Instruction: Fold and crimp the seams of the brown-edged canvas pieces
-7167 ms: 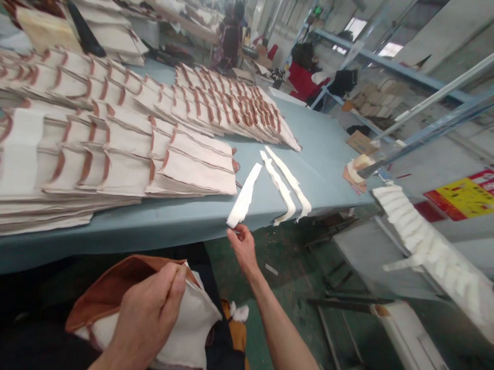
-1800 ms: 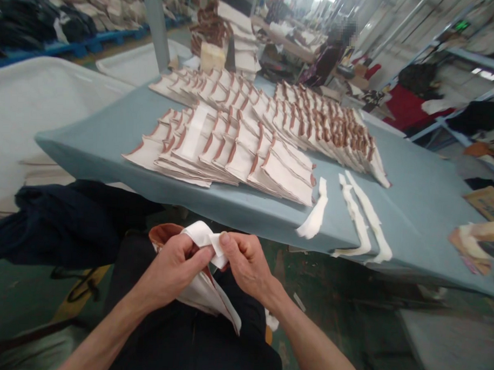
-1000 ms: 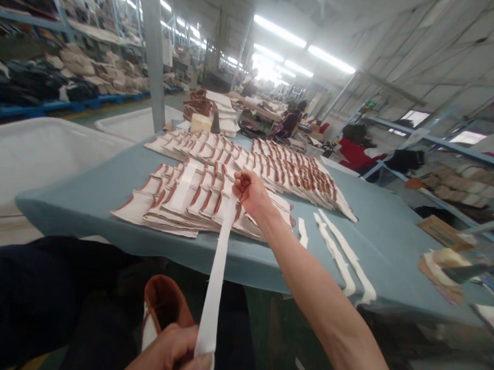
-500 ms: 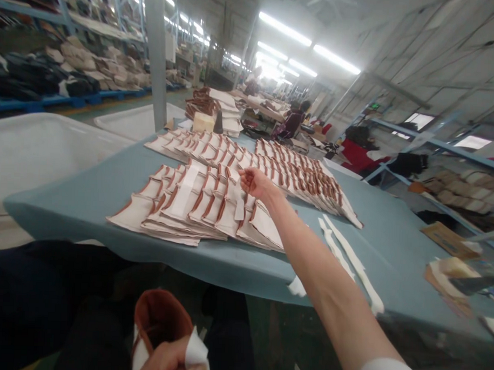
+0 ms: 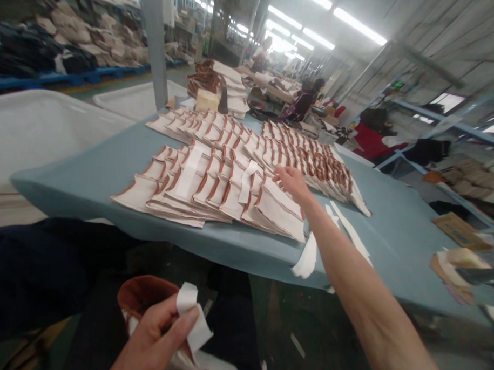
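At the lower left, my left hand (image 5: pixel 161 330) pinches a folded white strip (image 5: pixel 195 323) between thumb and finger. Beside and behind that hand is a cream fabric piece with a brown, open, tube-like top (image 5: pixel 141 292); whether the other fingers grip it is hidden. My right hand (image 5: pixel 291 182) reaches over the table, fingers loosely apart and holding nothing visible. It hovers by the right end of the front row of overlapping cream pieces with brown edges (image 5: pixel 230 195). A bent white strip (image 5: pixel 247 182) lies on that row, left of my right hand. Another flat white strip (image 5: pixel 191 169) rests further left.
The table has a blue-green cover (image 5: pixel 85 179). More overlapping pieces (image 5: pixel 308 155) fill its back. Long white strips (image 5: pixel 307 257) lie beneath my right forearm, some over the front edge. A white bin (image 5: pixel 41 140) stands left, a post (image 5: pixel 154 47) behind. People sit further off.
My right hand has moved right, away from the white strip on the front row, which now lies bent. My left hand has come up further into view with its strip.
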A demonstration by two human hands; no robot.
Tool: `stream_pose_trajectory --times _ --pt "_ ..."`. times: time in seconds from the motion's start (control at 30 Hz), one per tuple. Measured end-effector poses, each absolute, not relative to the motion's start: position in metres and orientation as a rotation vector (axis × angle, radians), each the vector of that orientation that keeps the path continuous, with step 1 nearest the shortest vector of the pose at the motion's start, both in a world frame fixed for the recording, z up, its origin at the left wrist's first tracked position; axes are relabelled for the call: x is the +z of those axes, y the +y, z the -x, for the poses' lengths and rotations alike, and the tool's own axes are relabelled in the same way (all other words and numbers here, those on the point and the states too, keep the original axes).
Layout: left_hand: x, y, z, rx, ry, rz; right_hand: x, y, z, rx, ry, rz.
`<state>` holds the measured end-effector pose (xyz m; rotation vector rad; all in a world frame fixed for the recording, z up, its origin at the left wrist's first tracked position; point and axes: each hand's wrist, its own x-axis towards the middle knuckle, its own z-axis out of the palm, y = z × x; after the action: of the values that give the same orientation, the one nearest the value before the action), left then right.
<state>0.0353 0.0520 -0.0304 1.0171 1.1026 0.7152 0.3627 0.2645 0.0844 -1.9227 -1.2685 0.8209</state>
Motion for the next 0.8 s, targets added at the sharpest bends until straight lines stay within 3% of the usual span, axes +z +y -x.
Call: stream_pose_trajectory --times 0.27,0.5,0.63,0.8 --pt "-0.015 0.058 -0.034 0.694 1.044 -1.254 0.035 0.089 -0.263 1.564 -1.634 1.392" --pt "-0.012 0.039 -0.042 0.690 1.128 -1.485 0.003 0.046 -0.203 1.495 -1.293 1.332" --pt "-0.012 0.026 -0.049 0.619 1.122 -1.467 0.006 0.045 -0.192 1.656 -0.943 1.156" --pt "-0.018 0.018 -0.048 0.550 1.092 -1.459 0.020 0.044 -0.191 1.655 -0.887 1.145"
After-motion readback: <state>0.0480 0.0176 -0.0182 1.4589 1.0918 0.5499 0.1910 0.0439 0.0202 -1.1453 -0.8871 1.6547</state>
